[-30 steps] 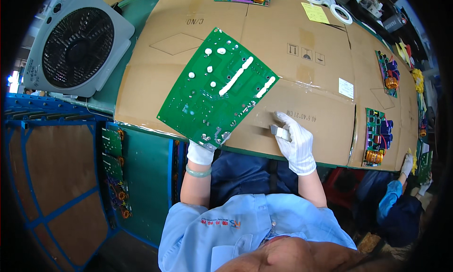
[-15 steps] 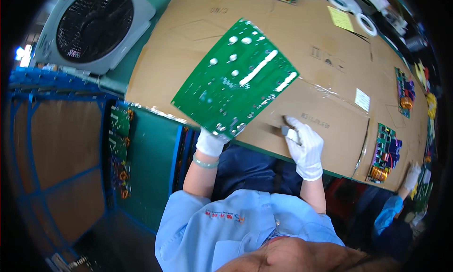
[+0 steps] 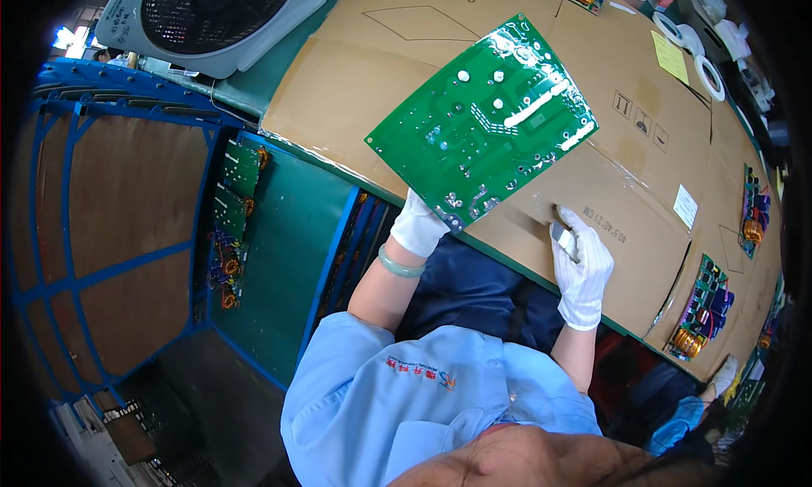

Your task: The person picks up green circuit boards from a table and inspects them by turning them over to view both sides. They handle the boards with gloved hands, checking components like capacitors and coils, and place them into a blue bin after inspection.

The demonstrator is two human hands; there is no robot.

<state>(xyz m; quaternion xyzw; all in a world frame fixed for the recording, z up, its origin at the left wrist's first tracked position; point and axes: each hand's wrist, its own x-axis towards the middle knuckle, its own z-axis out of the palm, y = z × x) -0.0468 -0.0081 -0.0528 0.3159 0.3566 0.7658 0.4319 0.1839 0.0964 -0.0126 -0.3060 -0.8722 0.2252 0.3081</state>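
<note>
A large green circuit board (image 3: 469, 153) is held up over the cardboard-covered bench, its solder side in view with white blobs and strips on it. My left hand (image 3: 419, 226), in a white glove with a pale green bangle at the wrist, grips the board's near corner; the board hides most of its fingers. To the right, my gloved right hand (image 3: 584, 271) hovers at the bench's near edge, apart from the board. Its fingers are closed round a small greyish piece (image 3: 564, 240) whose kind I cannot make out; the fingertips look dark.
Cardboard (image 3: 630, 191) covers the bench. Populated boards (image 3: 702, 305) lie at the right, others (image 3: 230, 225) on a green shelf at the left. Far off are a fan (image 3: 216, 18), tape rolls (image 3: 709, 77) and a yellow note (image 3: 670, 57). Another person's blue sleeve (image 3: 677, 424) shows lower right.
The view has shifted, so most things sit further right in it. The board's tilt has changed slightly in my left hand. My right hand keeps much the same pose.
</note>
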